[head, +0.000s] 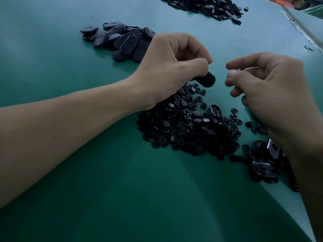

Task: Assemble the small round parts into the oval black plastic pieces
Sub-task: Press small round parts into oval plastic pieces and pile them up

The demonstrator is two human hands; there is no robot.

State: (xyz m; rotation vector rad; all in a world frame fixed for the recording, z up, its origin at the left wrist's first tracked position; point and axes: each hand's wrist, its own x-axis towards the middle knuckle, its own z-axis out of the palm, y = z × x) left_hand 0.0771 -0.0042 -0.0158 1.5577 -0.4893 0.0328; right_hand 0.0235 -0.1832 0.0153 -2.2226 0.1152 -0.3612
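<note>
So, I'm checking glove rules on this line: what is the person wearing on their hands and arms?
Nothing that shows. The left hand and right hand are bare, with no gloves or rings in view. The left forearm is bare to the frame edge: no sleeve, no watch. The right forearm likewise.

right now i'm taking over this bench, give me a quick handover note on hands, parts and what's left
left hand: grips one oval black piece above the pile of small round parts.
right hand: fingers curled close by; too blurred to tell whether it pinches a part.
Ovals: near heap behind the left hand, far heap, a few wrist-side ovals, one stray oval in the round pile.
Done: cannot tell which heap is assembled.
Left: many round parts loose, so likely plenty remains.
</note>
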